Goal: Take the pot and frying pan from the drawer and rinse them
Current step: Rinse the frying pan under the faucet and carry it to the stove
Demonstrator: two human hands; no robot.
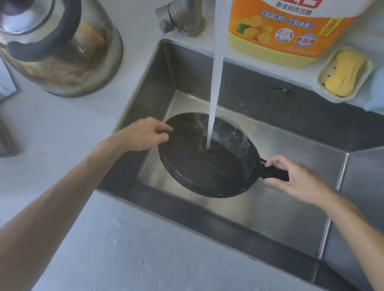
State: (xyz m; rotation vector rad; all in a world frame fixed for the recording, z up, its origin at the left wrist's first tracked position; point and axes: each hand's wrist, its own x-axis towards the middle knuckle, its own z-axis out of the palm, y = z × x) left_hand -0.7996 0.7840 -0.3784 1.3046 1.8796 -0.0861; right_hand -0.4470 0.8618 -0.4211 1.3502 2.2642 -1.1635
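Right hand point(292, 177) grip: handle | left hand point(145, 135): rim | frying pan point(198, 166) between

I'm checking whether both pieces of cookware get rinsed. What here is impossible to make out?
Head view only:
- Pot: none seen; only the frying pan is in the sink.
- Pan handle: mostly covered by the right hand.
- Sink drain: hidden under the pan.
- Faucet spout: cut off by the top edge.
- Left hand fingertips: motion-blurred at the rim.
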